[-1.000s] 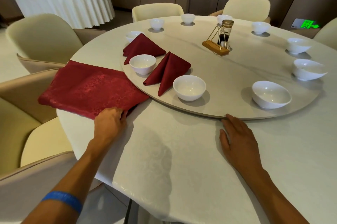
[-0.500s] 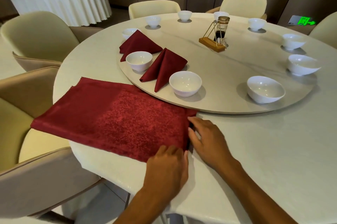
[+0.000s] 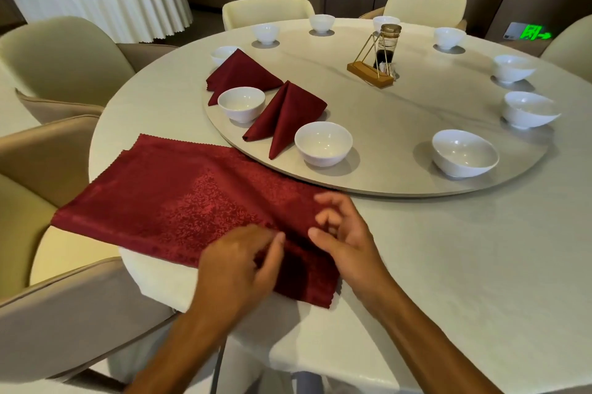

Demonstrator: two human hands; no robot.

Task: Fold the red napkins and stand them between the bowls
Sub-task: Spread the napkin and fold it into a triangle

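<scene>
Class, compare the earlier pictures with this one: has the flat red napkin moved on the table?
Yes. The flat red napkin has slid along the table edge toward the person, its near corner now below the nearest bowl, under both hands.

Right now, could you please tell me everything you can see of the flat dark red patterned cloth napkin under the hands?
The flat dark red patterned cloth napkin lies spread on the white tablecloth, its left part overhanging the table edge. It looks like woven damask with zigzag-cut edges, seemingly doubled. The left hand and right hand meet at its near right corner, fingers curled at the cloth.
</scene>
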